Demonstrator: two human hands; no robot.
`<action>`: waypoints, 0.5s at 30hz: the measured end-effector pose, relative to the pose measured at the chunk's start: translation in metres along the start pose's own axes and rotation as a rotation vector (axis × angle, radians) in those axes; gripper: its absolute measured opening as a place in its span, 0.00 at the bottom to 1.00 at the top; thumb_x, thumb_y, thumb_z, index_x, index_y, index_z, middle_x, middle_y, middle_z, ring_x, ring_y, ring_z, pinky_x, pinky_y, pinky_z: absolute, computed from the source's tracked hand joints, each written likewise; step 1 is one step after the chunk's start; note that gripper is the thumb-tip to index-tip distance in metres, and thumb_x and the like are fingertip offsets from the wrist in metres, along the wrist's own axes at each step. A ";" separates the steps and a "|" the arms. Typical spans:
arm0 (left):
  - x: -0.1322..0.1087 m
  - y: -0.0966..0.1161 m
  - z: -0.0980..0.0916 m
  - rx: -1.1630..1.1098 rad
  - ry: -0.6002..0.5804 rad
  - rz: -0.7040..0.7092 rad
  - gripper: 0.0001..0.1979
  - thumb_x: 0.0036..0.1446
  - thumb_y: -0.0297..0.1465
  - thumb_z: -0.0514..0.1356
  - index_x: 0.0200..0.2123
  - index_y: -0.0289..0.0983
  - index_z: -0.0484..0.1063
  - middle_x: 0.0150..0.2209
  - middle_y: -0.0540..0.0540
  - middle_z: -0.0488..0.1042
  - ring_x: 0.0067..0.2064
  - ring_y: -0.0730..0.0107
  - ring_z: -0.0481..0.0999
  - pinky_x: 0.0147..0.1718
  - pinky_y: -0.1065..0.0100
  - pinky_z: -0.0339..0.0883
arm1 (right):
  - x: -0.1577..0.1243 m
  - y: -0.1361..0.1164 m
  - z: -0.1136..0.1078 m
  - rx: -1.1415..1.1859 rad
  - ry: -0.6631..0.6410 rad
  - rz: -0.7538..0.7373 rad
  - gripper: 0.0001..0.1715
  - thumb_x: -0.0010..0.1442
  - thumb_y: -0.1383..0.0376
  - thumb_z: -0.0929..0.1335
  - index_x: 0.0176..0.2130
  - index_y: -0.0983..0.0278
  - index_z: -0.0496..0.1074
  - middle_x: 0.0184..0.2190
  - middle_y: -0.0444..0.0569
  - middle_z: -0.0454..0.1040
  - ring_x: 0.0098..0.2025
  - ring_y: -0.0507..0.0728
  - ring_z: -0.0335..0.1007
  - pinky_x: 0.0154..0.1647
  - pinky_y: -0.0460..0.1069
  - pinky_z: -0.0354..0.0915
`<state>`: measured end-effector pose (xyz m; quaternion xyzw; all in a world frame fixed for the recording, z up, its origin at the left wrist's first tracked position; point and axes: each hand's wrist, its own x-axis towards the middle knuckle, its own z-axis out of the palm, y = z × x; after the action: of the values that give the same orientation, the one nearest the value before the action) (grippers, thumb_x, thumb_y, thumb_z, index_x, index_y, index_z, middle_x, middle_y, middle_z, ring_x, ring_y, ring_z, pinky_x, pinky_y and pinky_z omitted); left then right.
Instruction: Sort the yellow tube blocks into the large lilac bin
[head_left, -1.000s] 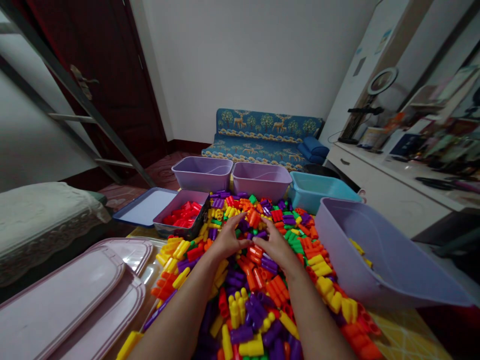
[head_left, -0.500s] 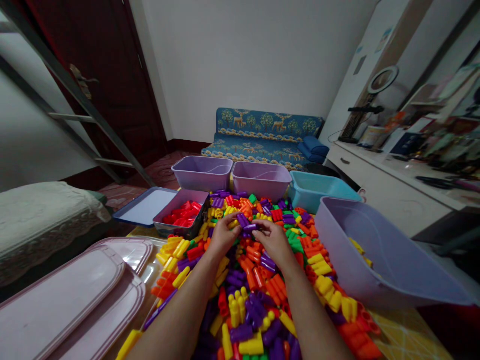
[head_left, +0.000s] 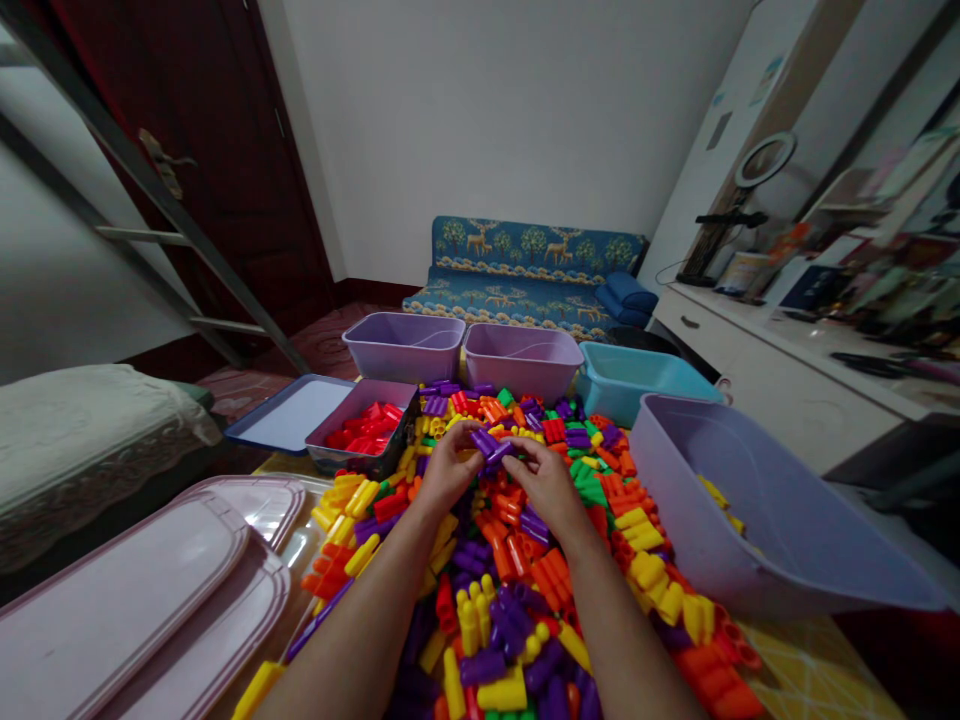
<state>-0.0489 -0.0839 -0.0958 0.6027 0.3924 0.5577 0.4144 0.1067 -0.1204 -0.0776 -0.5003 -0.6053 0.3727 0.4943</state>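
A big heap of plastic tube blocks [head_left: 525,560] in red, orange, yellow, green and purple covers the surface in front of me. My left hand [head_left: 448,468] and my right hand [head_left: 549,482] meet above the middle of the heap. Both are closed on purple blocks [head_left: 489,446], held together between the fingertips of the two hands. A small tray of red blocks [head_left: 366,432] sits to the left of my left hand.
Two purple bins [head_left: 406,344] and a blue bin [head_left: 636,378] stand behind the heap. A large tilted purple bin [head_left: 757,510] with a few yellow blocks lies at the right. Pink lids [head_left: 142,590] lie at the left, a blue lid [head_left: 289,412] beyond them.
My hands were spread low on the heap; they have closed on purple blocks and lifted them slightly, drawing together.
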 end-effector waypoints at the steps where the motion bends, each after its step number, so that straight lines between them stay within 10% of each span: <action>1: 0.000 0.001 0.000 0.005 0.006 0.009 0.14 0.44 0.24 0.61 0.37 0.35 0.69 0.36 0.48 0.76 0.38 0.70 0.75 0.41 0.70 0.68 | 0.000 0.000 0.000 -0.007 0.013 -0.002 0.18 0.54 0.62 0.67 0.46 0.64 0.74 0.43 0.51 0.78 0.43 0.58 0.75 0.44 0.53 0.70; 15: -0.003 0.006 0.001 -0.147 -0.036 -0.244 0.18 0.46 0.42 0.65 0.34 0.34 0.75 0.28 0.49 0.75 0.29 0.71 0.74 0.29 0.72 0.66 | 0.000 -0.004 -0.002 0.111 0.175 0.055 0.21 0.52 0.53 0.70 0.40 0.65 0.74 0.35 0.51 0.79 0.33 0.59 0.75 0.34 0.52 0.70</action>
<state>-0.0481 -0.0890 -0.0912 0.5283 0.4136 0.5195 0.5291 0.1081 -0.1212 -0.0737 -0.5190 -0.5244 0.3740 0.5620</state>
